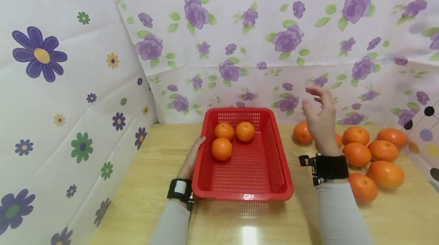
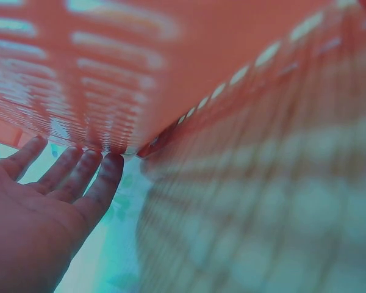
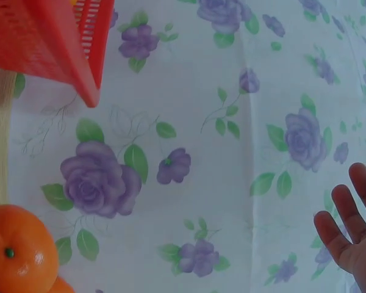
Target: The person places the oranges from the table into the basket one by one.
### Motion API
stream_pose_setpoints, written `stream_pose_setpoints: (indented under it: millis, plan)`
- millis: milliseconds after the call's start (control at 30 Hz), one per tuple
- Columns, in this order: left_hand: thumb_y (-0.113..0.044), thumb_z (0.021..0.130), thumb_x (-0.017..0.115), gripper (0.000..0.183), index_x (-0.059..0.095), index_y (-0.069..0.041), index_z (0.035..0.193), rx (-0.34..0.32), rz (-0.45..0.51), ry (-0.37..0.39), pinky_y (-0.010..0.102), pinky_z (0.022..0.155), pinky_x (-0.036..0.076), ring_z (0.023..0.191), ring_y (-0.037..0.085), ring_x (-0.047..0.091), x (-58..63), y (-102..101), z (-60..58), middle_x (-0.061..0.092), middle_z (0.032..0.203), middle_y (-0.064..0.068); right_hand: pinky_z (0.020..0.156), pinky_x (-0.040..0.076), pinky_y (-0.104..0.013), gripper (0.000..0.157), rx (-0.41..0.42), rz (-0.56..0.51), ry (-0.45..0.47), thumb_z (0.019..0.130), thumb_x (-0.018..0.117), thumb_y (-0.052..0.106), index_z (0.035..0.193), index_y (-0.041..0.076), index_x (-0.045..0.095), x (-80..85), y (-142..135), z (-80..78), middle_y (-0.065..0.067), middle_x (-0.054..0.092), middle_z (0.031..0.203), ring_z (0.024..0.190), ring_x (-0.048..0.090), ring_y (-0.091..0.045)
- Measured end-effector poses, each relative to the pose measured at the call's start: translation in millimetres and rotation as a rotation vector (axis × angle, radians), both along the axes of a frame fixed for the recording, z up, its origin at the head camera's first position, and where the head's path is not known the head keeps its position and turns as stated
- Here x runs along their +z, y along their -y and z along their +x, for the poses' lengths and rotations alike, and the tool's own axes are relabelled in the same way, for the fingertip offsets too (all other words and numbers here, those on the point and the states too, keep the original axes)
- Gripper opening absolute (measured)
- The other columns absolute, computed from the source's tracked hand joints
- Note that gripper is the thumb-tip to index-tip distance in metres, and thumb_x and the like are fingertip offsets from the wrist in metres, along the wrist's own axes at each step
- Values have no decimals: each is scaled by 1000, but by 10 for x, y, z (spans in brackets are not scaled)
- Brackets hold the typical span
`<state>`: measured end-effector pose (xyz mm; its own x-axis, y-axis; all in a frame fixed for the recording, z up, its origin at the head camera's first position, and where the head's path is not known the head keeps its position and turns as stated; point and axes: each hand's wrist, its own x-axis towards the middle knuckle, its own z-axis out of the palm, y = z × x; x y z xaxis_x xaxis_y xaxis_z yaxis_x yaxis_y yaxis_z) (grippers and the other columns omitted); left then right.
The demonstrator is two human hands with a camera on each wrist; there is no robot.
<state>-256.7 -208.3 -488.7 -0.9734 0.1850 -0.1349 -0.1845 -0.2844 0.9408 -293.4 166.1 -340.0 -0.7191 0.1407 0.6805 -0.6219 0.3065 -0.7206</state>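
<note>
A red plastic basket (image 1: 243,172) with a slotted bottom stands on the table, three oranges (image 1: 222,149) at its far left inside. Along the basket's left side lies my left hand (image 1: 193,157). The left wrist view shows its fingers (image 2: 100,186) extended, their tips right at the slotted wall. My right hand (image 1: 322,121) is raised to the right of the basket, fingers loosely bent and nothing in them. Below and beyond it lie several loose oranges (image 1: 383,150); one orange (image 3: 18,250) also shows at the lower left of the right wrist view.
The wooden table (image 1: 147,199) meets a flowered cloth backdrop (image 1: 219,58) close behind the basket. Another cloth wall (image 1: 68,115) with printed flowers rises at the left. Both wrists wear black straps (image 1: 332,167).
</note>
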Motion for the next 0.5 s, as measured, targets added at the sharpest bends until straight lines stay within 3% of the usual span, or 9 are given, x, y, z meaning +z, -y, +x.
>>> stream_pose_setpoints:
  millis: [167,333,500]
  plan:
    - [-58,107,43,59,27,-42,161,-12,-5,36,54,111,44,139,30,45,-2,3,34,40,160,2,108,33,-32,36,-33,-2,15,98,59,2,134,2,61,-124,-70,-2,-3,59,131,125,47,-13]
    - [-57,108,42,59,24,-44,163,-29,10,20,54,113,40,143,30,40,2,-9,38,35,164,1,107,32,-28,36,-67,44,10,98,59,-2,134,-1,62,-274,-132,-41,-11,57,131,125,47,-19]
    - [-57,106,44,60,26,-44,162,-12,14,6,55,114,40,144,30,40,23,-5,18,36,163,1,106,31,-26,35,-61,50,-12,98,56,-6,132,-8,59,-197,-57,10,-22,55,130,125,46,-29]
